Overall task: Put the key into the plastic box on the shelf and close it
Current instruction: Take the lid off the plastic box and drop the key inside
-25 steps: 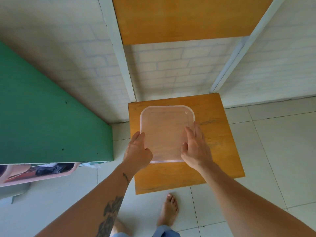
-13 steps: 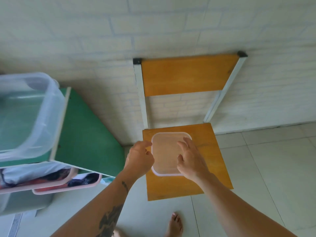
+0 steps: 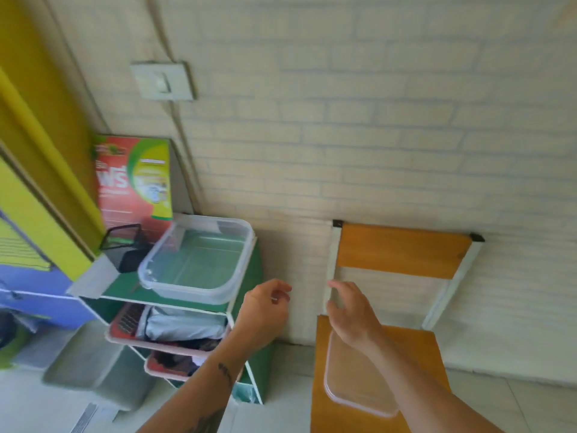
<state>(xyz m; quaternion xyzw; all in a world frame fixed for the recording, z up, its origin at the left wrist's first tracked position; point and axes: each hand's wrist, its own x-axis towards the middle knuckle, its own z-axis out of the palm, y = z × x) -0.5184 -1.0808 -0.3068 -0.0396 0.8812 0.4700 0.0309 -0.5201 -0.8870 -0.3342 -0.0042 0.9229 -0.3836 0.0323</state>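
Note:
The clear plastic box stands open, without a lid, on the top of the green shelf. Its clear lid lies flat on the orange chair seat. My left hand hovers in the air right of the box, fingers curled, with a small pale glint at the fingertips; I cannot tell whether that is the key. My right hand is raised over the lid's far edge with fingers spread and nothing in it. No key is plainly visible.
A red and green carton and a black mesh holder stand behind the box. Pink drawers full of items sit under the shelf top. The chair back leans against the brick wall. A yellow door frame is at the left.
Both hands have let go of the lid and lifted off it. My view has swung up and left, bringing the shelf and open box into sight.

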